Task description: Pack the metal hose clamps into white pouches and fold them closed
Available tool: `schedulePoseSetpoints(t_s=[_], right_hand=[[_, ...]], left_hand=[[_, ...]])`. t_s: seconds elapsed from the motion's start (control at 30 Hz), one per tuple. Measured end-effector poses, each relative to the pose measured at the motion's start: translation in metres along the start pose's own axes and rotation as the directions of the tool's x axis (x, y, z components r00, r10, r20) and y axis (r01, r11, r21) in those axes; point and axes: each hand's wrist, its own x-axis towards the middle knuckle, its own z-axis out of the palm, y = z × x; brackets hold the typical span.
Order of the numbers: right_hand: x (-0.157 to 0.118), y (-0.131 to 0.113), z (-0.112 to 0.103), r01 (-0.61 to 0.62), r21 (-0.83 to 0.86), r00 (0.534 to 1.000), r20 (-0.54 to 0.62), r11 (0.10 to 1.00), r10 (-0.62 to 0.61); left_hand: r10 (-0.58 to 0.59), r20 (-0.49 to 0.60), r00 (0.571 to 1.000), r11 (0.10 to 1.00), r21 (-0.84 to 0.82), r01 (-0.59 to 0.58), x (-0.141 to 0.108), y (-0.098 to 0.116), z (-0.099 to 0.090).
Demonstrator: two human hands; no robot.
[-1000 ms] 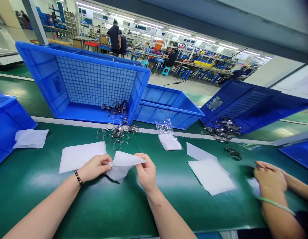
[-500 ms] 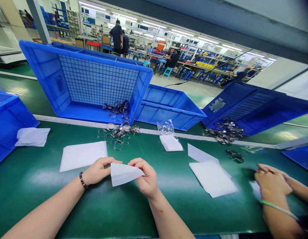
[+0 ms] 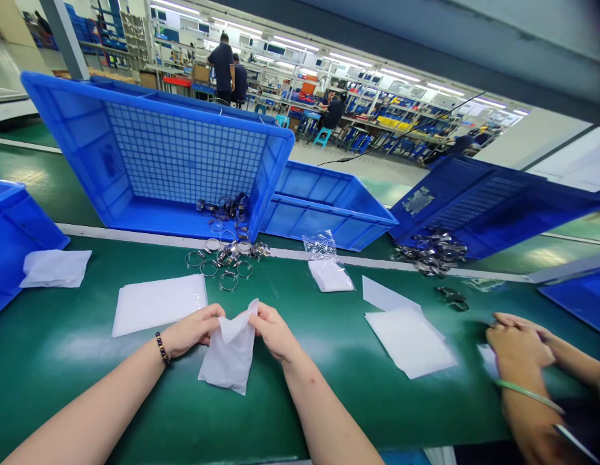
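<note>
At a green table [image 3: 358, 394], the left hand [image 3: 190, 334] and right hand [image 3: 276, 334] pinch a white bag [image 3: 226, 367] by its upper edge; it hangs between and below their fingers [image 3: 263, 316].

Pretty clearly a factory floor, some kind of assembly or packing workshop. There's a long green worktop [image 3: 193, 423] up front, big blue plastic crates [image 3: 183, 142] along it, a pile of metal rings [image 3: 229, 254], and a co-worker's hands [image 3: 517, 342] at the same surface. Out back: shelving [image 3: 135, 39], people in dark tops [image 3: 222, 68], turquoise stools [image 3: 323, 136] and long strip lights [image 3: 351, 60] overhead.
</note>
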Motion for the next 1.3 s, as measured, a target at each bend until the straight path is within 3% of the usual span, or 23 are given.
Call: schedulePoseSetpoints(t_s=[0.13, 0.27, 0.43, 0.67, 0.73, 0.87, 1.0, 1.07, 1.13, 1.2, 1.23, 1.3], right_hand=[[0.003, 0.002, 0.000, 0.034, 0.114, 0.996, -0.084, 0.993, -0.024], [0.005, 0.002, 0.000, -0.001, 0.134, 0.996, -0.084, 0.991, 0.012], [0.006, 0.012, 0.001, -0.052, 0.089, 0.992, 0.120, 0.995, 0.042], [0.003, 0.022, 0.001, -0.157, -0.051, 0.947, 0.276, 0.986, 0.165], [0.004, 0.020, 0.000, -0.137, -0.015, 0.965, 0.225, 0.991, 0.136], [0.010, 0.015, -0.002, -0.087, 0.047, 0.996, 0.018, 0.995, 0.086], [0.015, 0.015, -0.008, -0.025, -0.047, 0.994, -0.112, 0.999, 0.019], [0.014, 0.015, -0.010, 0.096, -0.236, 0.945, -0.285, 0.967, -0.164], [0.012, 0.014, -0.011, 0.249, -0.516, 0.803, -0.363, 0.819, -0.473], [0.010, 0.013, -0.006, 0.359, -0.736, 0.656, -0.238, 0.574, -0.716], [0.010, 0.013, -0.002, 0.402, -0.797, 0.612, -0.133, 0.451, -0.780], [0.012, 0.014, 0.009, 0.447, -0.861, 0.568, 0.066, 0.240, -0.820]], left_hand=[[0.032, -0.117, 0.993, 0.996, -0.077, -0.041, 0.004, -0.003, 0.001], [0.025, -0.191, 0.981, 0.993, -0.106, -0.046, 0.006, -0.001, 0.000], [0.033, -0.250, 0.968, 0.994, -0.091, -0.057, 0.007, -0.001, -0.001], [-0.040, -0.254, 0.966, 0.999, -0.023, 0.035, 0.006, -0.004, -0.001], [-0.067, -0.260, 0.963, 0.997, -0.051, 0.056, 0.005, -0.003, -0.001], [-0.044, -0.278, 0.959, 0.998, -0.057, 0.030, 0.006, -0.003, -0.002], [0.026, -0.310, 0.950, 0.999, -0.027, -0.037, 0.011, -0.009, -0.004], [0.059, -0.311, 0.949, 0.998, -0.003, -0.064, 0.012, -0.011, -0.004], [0.102, -0.305, 0.947, 0.995, 0.034, -0.097, 0.012, -0.012, -0.005], [0.148, -0.298, 0.943, 0.988, 0.095, -0.125, 0.012, -0.012, -0.005], [0.174, -0.298, 0.939, 0.980, 0.141, -0.137, 0.011, -0.011, -0.005], [0.246, -0.301, 0.921, 0.947, 0.275, -0.163, 0.010, -0.011, -0.006]])
